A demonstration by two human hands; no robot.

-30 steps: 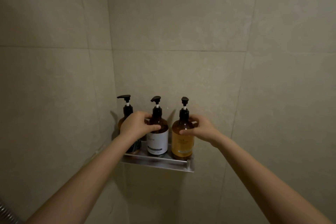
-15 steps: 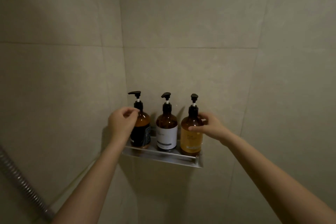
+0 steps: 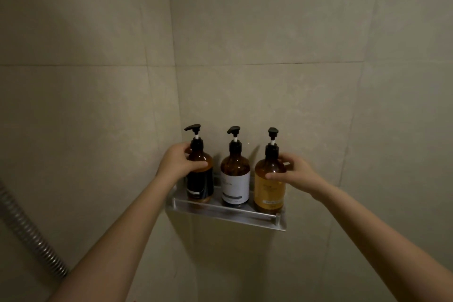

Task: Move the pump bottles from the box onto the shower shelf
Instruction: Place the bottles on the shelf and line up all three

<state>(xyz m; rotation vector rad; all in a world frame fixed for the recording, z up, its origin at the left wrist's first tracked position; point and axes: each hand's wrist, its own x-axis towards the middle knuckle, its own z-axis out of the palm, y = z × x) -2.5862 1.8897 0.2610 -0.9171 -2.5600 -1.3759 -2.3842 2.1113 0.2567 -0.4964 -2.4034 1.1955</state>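
Three amber pump bottles stood upright in a row on the metal shower shelf (image 3: 228, 213), which was fixed to the tiled wall (image 3: 269, 32) near the corner. The left hand (image 3: 177, 164) was curled around the shoulder of the black-labelled bottle (image 3: 199, 179), thumb across its front, probably to square it in line or turn its spout. The right hand (image 3: 297, 174) gripped the shoulder of the yellow-labelled bottle (image 3: 269, 191) from its right side, thumb on the front and fingers behind. The white-labelled bottle (image 3: 235, 179) stood untouched between them, just apart from each neighbour. The shelf's front rail crossed the bottle bases, evidently to stop them sliding off. A ribbed shower hose (image 3: 31, 235) ran along the lower left. The box was not in view. With all three bottles seated, the task appeared near completion, only final adjustment remaining.
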